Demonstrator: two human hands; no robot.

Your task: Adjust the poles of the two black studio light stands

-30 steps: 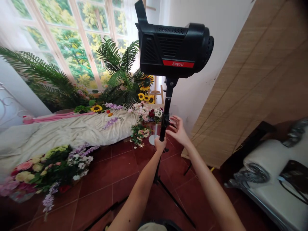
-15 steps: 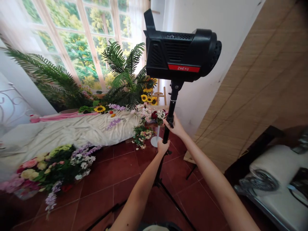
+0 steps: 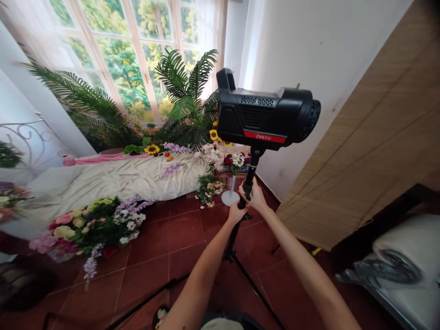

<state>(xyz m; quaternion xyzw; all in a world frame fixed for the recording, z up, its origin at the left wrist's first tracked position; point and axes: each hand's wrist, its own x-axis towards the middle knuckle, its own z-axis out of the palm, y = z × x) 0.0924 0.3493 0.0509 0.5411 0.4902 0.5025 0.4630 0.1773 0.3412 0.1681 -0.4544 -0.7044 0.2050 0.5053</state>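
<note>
A black studio light [image 3: 264, 117] with a red ZHEYU label sits on top of a black light stand [image 3: 253, 168]. My left hand [image 3: 238, 212] is wrapped round the stand's pole. Just above it, my right hand [image 3: 256, 196] grips the pole at a black clamp collar [image 3: 246, 187]; the collar's knob is partly hidden by my fingers. The stand's legs [image 3: 252, 284] spread over the red tiled floor below my arms.
A bed [image 3: 137, 181] with a cream cloth lies to the left, with flower bunches [image 3: 85, 224] before it. A white round-based stand [image 3: 229, 198] is behind the pole. At right are a woven blind [image 3: 343, 137] and a pale upholstered seat [image 3: 409, 252].
The studio light has come down closer to my hands as the upper pole slid lower. My right hand has come down against my left. The view has shifted slightly left.
</note>
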